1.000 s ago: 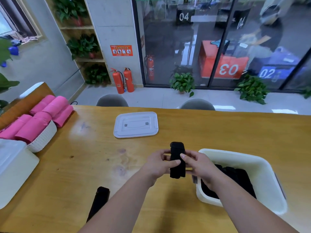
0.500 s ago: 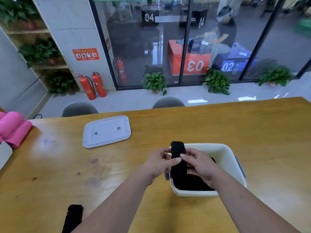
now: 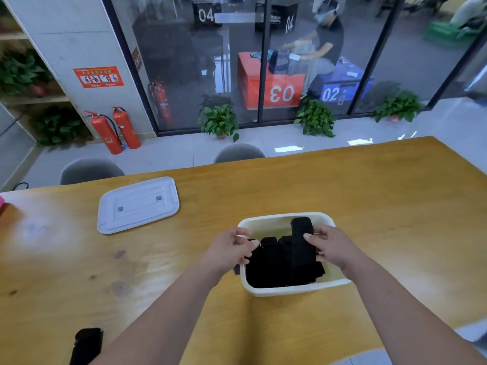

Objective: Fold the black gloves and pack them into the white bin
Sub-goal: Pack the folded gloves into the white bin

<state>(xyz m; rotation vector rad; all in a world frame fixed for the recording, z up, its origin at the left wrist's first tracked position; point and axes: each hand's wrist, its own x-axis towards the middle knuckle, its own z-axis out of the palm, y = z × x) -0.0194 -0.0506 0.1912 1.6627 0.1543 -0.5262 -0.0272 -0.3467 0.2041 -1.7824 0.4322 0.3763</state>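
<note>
Head view: a folded black glove is pinched by the right hand and held upright over the white bin, probably so it slots in beside the gloves already packed. The left hand is curled loosely at the bin's left rim, seemingly grasping nothing. Another glove is left at the tabletop's near edge, the lid farther back.

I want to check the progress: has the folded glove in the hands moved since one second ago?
Yes. The folded glove, then short of the white bin, is now over it, held by the right hand.
</note>
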